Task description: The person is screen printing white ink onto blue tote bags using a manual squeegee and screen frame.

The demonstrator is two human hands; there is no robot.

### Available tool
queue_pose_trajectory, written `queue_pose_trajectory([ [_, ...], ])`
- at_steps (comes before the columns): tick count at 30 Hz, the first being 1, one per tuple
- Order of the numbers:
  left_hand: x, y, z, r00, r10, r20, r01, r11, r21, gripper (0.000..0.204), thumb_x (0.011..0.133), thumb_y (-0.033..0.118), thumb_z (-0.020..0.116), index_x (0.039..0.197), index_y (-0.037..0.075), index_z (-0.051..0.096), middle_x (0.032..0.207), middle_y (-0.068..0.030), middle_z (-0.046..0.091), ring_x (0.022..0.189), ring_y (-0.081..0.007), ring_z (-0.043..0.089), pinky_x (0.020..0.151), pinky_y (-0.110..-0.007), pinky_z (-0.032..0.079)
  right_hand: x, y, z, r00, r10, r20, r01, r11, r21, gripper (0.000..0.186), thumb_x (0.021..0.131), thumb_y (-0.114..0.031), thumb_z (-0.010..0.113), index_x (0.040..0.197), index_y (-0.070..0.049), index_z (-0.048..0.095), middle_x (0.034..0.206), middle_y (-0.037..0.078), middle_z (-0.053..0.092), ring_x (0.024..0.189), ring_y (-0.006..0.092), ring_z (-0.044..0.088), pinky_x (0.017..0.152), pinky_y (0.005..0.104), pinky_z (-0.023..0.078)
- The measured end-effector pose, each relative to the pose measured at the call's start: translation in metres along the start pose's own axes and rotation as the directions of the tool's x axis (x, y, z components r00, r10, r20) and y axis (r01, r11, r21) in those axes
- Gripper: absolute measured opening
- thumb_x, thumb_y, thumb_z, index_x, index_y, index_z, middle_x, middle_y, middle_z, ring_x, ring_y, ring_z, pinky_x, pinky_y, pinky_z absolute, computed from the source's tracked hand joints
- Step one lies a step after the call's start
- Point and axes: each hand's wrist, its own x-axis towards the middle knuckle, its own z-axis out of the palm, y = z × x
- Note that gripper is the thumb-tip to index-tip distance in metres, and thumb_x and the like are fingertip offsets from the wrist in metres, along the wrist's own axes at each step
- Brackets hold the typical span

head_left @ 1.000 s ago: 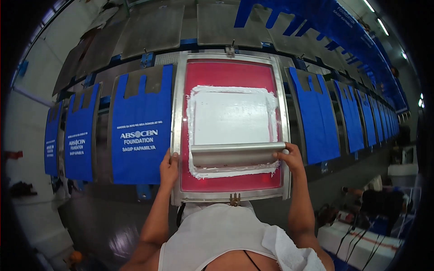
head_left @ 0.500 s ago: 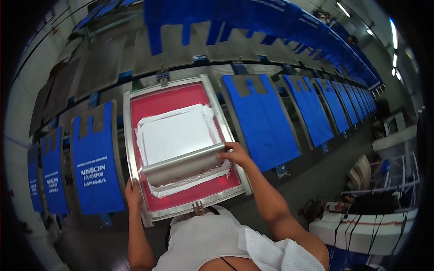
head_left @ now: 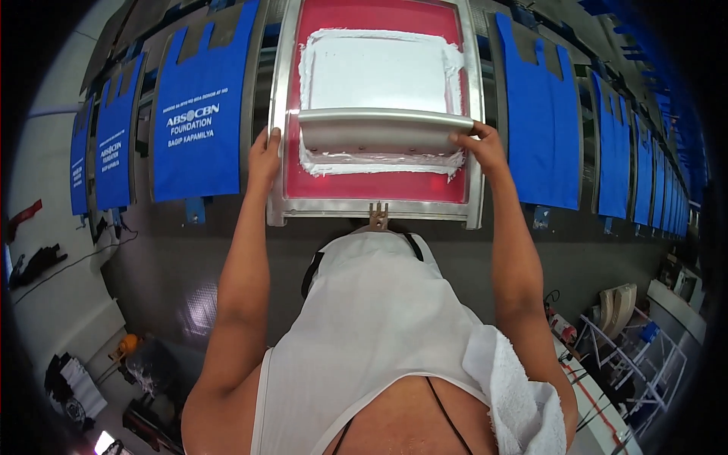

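The metal squeegee [head_left: 387,135] is laid crosswise over the lower half of the screen frame [head_left: 326,207], with white paste [head_left: 371,72] spread beyond it on the pink mesh [head_left: 341,187]. Its right end is clasped by the curled fingers of the right hand [head_left: 484,148], beside the frame's right rail. The frame's left rail is touched by the left hand [head_left: 265,155], its fingers partly curled; whether the rail is gripped underneath cannot be told. A spreading stroke is judged to be in hand; even pressure and a steadied frame are called for next. Left of the frame, a printed blue bag [head_left: 199,144] is laid out; right of it, a plain blue bag [head_left: 540,129].
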Motion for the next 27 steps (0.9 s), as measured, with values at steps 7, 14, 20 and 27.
queue_pose_trajectory([
  [7,-0.003,-0.001,0.001,0.999,-0.01,0.033,0.013,0.996,-0.089,0.06,0.092,0.042,0.056,0.131,-0.001,0.047,0.121,-0.0155,0.059,0.109,-0.0194,0.055,0.094,-0.03,0.04,-0.003,-0.008,0.003,0.999,-0.039,0.008,0.039,0.999,0.007,0.034,0.068,-0.011,0.077,0.1,0.0,0.068,0.08,0.003,0.063,0.072,0.0108,0.057,0.067,0.0249,0.046],
  [14,0.005,-0.007,-0.001,0.997,-0.043,0.062,0.049,0.993,-0.104,0.059,0.093,0.042,0.054,0.13,-0.003,0.048,0.121,-0.0173,0.058,0.109,-0.0199,0.055,0.093,-0.03,0.041,-0.005,-0.009,0.002,0.999,-0.033,-0.007,0.033,0.999,0.015,0.037,0.068,-0.013,0.079,0.101,0.0,0.068,0.082,0.005,0.064,0.074,0.012,0.058,0.068,0.0252,0.046],
  [20,0.005,-0.017,0.001,0.999,0.033,-0.003,-0.033,0.993,-0.115,0.059,0.093,0.042,0.053,0.13,-0.003,0.048,0.122,-0.0175,0.058,0.111,-0.0207,0.054,0.094,-0.029,0.04,-0.006,-0.007,0.003,1.0,-0.019,0.009,0.019,0.999,0.04,0.038,0.068,-0.012,0.079,0.102,0.001,0.067,0.082,0.005,0.065,0.076,0.0125,0.059,0.072,0.0272,0.047],
  [27,0.002,0.007,-0.008,0.996,0.071,0.058,-0.08,0.982,0.172,0.057,0.094,0.041,0.051,0.133,0.0,0.045,0.127,-0.0217,0.052,0.115,-0.0281,0.052,0.098,-0.034,0.039,-0.02,-0.031,0.004,0.998,-0.016,0.063,0.033,0.963,-0.267,0.034,0.067,-0.01,0.077,0.098,0.0,0.068,0.087,0.007,0.068,0.082,0.0159,0.062,0.076,0.0294,0.048],
])
